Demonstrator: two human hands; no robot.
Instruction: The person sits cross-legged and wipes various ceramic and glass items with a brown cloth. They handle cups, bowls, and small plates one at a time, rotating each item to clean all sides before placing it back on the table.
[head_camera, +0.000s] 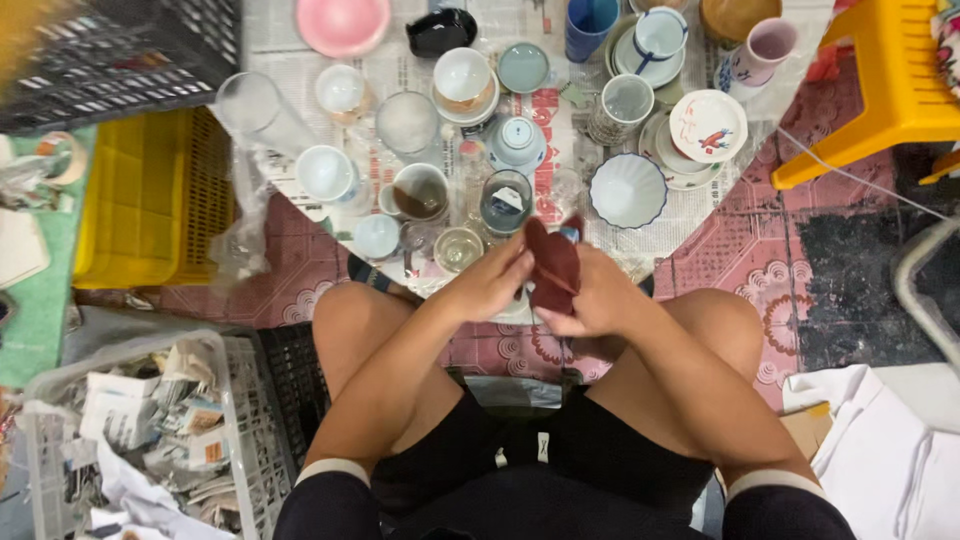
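Both hands are meeting just above the knees, at the near edge of the newspaper-covered spread (560, 110). The left hand (490, 285) is closing its fingers on the dark red cloth (552, 268) from nine o'clock, while the right hand (598, 300) is gripping it from four o'clock — the cloth is standing up between them. Cups and bowls are crowding the paper from ten to two o'clock; the ribbed white bowl (627, 190) is sitting near, at one o'clock, a small clear glass (458, 248) just beside the left hand at eleven. A yellow crate (150, 200) is lying at nine o'clock, a yellow stool (890, 80) at two — bare patterned floor (760, 240) is opening between it and the paper's edge.
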